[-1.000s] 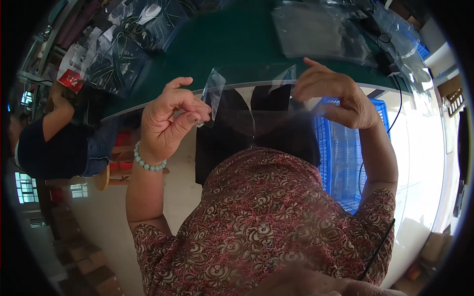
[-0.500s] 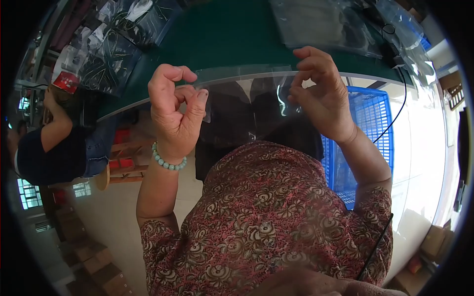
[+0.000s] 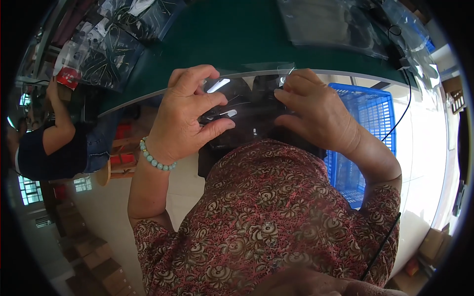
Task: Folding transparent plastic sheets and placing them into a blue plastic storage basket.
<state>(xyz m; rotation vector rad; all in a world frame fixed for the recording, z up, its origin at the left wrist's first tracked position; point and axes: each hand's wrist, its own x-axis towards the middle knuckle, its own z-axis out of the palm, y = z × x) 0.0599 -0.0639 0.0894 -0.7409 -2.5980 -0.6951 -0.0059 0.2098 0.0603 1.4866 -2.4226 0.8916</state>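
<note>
Transparent plastic film (image 3: 242, 93) at the near edge of the green surface (image 3: 222, 37), between left hand (image 3: 183, 111) and right hand (image 3: 318, 108); fingers curved, grip indeterminable.

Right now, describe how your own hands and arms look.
Both hands are ungloved. The left hand has a bracelet of round pale-green beads at its wrist; the right hand shows none. The short sleeves carry a floral print in reddish pink, brown and cream. A thin black cord runs by the right sleeve.
</note>
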